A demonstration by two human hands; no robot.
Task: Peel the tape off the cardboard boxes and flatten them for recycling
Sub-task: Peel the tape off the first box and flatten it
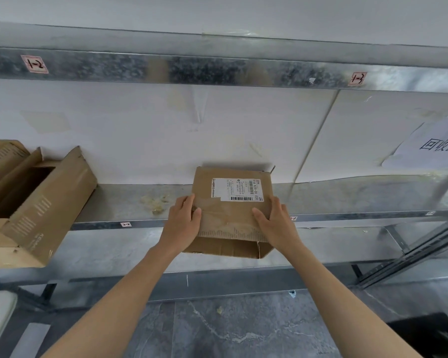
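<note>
A small brown cardboard box (230, 215) with a white shipping label (237, 189) lies partly flattened on the edge of a metal shelf (119, 202), its near end hanging past the shelf edge. My left hand (183, 220) grips its left side, thumb on top. My right hand (276, 223) holds its right side with fingers laid over the top face. A bottom flap (228, 248) sticks out below the box.
Larger open cardboard boxes (34, 202) lie at the left end of the shelf. Bits of peeled tape (155, 202) sit on the shelf left of the small box. A paper sign (432, 146) hangs on the white back wall at right. Grey floor below.
</note>
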